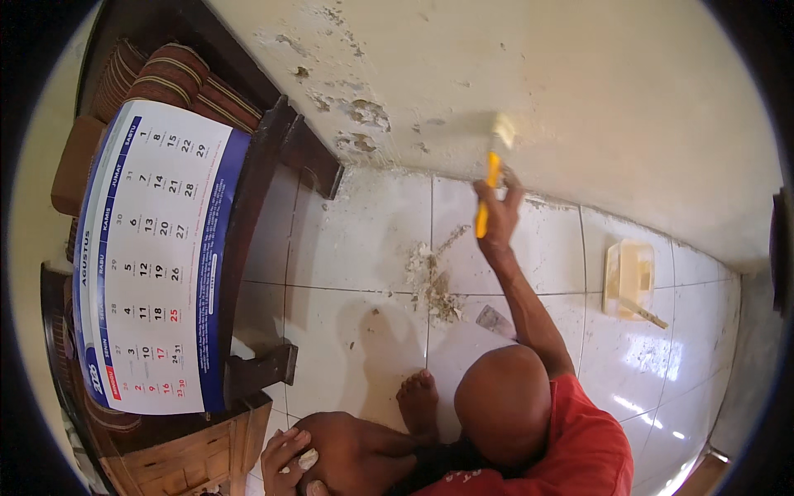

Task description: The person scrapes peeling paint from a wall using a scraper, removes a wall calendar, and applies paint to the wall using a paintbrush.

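My right hand (pixel 499 211) is closed round the yellow handle of a paintbrush (pixel 493 169). The brush points up, its pale bristles at the lower part of the cream wall (pixel 595 107). To the left of the brush, the wall has peeling, pitted patches (pixel 364 116). My left hand (pixel 289 463) rests at my left knee with its fingers laid apart; one finger carries a whitish patch or small thing that I cannot make out. Below my right forearm, a flat grey scraper-like piece (pixel 496 321) lies on the floor, partly hidden by my right knee.
A pale plastic tub (pixel 614 277) with cream contents and a stick-like handle leaning out stands on the white tiles (pixel 546 248) at right. Crumbled debris (pixel 434 285) lies mid-floor. At left, a large calendar (pixel 157 264) covers a dark wooden seat (pixel 285 149) with striped cushions (pixel 169 74).
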### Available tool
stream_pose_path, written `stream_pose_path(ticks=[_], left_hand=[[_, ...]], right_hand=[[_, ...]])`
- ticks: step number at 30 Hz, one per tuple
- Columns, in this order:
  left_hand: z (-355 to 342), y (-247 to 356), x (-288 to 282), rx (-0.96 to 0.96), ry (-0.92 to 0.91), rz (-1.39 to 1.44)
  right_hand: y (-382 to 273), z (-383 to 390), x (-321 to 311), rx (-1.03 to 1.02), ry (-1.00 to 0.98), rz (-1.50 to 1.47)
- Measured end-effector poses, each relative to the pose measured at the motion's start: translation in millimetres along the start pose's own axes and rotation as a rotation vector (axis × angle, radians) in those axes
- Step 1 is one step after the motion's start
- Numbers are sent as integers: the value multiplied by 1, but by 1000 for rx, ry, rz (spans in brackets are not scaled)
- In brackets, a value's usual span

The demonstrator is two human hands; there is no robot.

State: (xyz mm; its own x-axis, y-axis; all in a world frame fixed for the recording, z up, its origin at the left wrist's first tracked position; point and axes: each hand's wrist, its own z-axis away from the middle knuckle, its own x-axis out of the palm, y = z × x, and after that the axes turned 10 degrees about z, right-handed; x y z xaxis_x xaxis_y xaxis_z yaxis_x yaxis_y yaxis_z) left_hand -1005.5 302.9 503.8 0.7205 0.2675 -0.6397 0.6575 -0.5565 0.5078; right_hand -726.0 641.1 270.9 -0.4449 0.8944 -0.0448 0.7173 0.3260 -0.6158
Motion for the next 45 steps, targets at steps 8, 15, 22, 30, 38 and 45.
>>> stream_pose_path(ticks=[8, 15, 22, 30, 38, 45], left_hand=[[13, 1, -20, -48, 21, 18], [4, -27, -42, -74, 26, 35], [-8, -67, -42, -50, -13, 37], [-14, -67, -29, -84, 40, 24], [-29, -85, -28, -45, 26, 16], [-23, -78, -29, -65, 21, 38]], right_hand=[[-72, 2, 97, -161, -556, 91], [-60, -25, 53, -89, -289, -156], [-53, 28, 99, -299, -361, 259], [-33, 38, 175, -216, -809, 5], [-62, 0, 132, -217, -373, 68], [-27, 50, 174, -357, -550, 223]])
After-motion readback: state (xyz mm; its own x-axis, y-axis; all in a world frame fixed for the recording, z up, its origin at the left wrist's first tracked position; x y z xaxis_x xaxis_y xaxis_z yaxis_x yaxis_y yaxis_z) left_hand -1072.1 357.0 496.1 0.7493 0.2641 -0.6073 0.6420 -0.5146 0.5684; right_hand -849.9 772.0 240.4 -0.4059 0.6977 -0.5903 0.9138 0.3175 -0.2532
